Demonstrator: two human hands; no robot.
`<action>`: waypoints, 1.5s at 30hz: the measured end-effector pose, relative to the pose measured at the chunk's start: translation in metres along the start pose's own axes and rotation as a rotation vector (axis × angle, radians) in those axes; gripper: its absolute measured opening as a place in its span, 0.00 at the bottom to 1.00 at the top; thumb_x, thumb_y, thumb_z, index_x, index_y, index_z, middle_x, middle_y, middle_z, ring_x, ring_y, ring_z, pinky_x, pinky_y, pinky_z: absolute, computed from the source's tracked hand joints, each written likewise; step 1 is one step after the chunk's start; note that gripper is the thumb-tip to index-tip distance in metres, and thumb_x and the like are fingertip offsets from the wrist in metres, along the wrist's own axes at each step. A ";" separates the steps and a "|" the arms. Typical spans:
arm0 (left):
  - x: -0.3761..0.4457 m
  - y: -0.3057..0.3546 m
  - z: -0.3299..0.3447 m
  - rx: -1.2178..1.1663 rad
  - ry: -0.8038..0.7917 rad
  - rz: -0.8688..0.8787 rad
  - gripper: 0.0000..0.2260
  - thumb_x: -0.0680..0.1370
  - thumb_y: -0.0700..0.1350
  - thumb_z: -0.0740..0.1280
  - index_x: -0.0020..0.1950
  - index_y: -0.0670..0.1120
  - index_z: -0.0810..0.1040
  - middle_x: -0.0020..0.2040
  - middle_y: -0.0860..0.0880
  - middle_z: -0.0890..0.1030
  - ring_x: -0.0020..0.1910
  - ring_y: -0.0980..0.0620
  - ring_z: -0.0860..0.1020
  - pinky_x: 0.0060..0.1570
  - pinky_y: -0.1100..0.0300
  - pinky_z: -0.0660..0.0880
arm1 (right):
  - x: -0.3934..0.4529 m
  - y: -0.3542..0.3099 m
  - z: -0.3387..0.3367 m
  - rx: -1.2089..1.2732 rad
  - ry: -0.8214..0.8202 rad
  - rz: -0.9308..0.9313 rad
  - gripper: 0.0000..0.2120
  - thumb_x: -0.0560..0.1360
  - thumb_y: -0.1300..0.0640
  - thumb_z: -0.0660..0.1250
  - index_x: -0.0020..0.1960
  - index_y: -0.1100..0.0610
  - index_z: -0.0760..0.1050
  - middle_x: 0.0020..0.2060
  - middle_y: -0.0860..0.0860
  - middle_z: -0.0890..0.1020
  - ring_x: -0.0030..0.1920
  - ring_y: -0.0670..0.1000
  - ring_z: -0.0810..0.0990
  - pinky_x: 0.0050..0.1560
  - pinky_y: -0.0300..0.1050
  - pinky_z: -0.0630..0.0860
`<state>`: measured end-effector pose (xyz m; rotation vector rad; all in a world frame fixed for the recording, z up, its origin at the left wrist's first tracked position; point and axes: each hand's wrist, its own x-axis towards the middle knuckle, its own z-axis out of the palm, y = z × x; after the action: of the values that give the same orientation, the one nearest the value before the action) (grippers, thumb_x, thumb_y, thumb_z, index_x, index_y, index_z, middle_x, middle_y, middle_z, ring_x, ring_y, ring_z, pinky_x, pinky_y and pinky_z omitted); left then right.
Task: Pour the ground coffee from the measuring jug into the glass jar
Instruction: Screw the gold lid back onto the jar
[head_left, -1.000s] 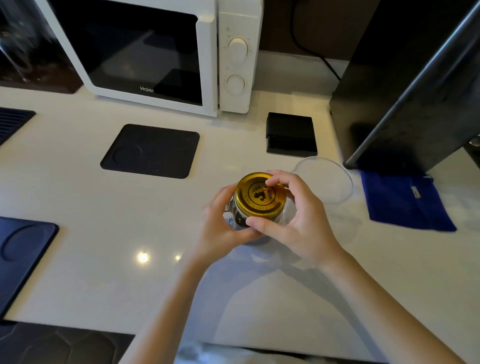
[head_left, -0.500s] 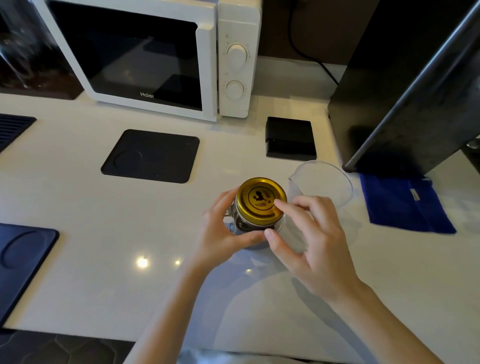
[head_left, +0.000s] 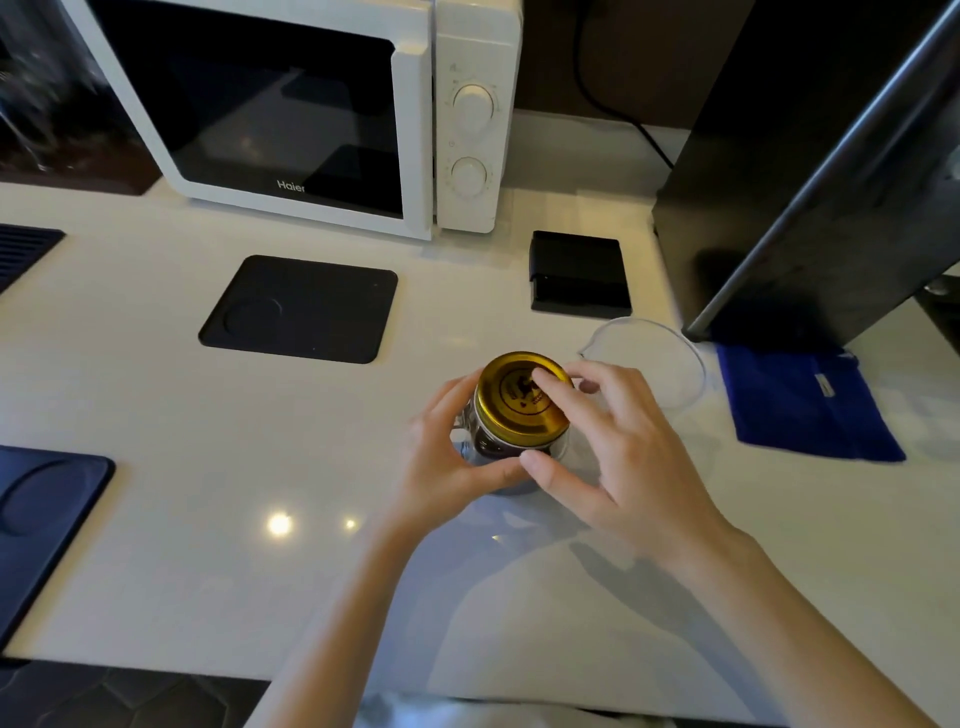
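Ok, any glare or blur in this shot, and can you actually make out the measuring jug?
Head view: two small bright glare spots on the white countertop, wide-angle bending at the white microwave, slight blur on the right hand; the clear measuring jug is faint, contents unreadable.

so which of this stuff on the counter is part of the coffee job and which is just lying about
Part of the job:
- glass jar with gold metal lid, left hand steadying it, right hand on the lid
- clear measuring jug

Lying about:
- white microwave
- black square mat
- small black box
- blue cloth
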<state>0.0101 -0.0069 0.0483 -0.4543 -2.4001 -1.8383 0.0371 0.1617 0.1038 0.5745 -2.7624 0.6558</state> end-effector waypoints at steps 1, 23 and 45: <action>0.000 0.000 0.000 -0.003 0.000 0.002 0.31 0.62 0.55 0.74 0.62 0.48 0.73 0.56 0.52 0.77 0.56 0.58 0.75 0.54 0.67 0.71 | 0.000 0.001 -0.003 -0.006 0.034 -0.015 0.27 0.73 0.42 0.60 0.63 0.59 0.74 0.55 0.58 0.76 0.56 0.53 0.71 0.50 0.51 0.77; 0.003 0.000 -0.007 0.021 -0.070 -0.016 0.33 0.60 0.58 0.75 0.62 0.50 0.73 0.56 0.51 0.78 0.56 0.58 0.75 0.54 0.66 0.72 | 0.028 0.005 -0.034 0.151 -0.062 -0.070 0.17 0.71 0.46 0.67 0.55 0.55 0.78 0.49 0.51 0.80 0.50 0.48 0.76 0.48 0.40 0.76; 0.005 0.003 -0.010 0.038 -0.082 0.033 0.26 0.62 0.54 0.74 0.59 0.55 0.74 0.52 0.58 0.79 0.52 0.59 0.77 0.50 0.67 0.72 | 0.016 -0.012 0.010 0.438 0.043 0.182 0.26 0.64 0.45 0.74 0.57 0.49 0.69 0.52 0.46 0.77 0.54 0.46 0.74 0.52 0.39 0.75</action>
<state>0.0050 -0.0152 0.0550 -0.5731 -2.4594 -1.7915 0.0262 0.1414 0.1048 0.3836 -2.6568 1.3165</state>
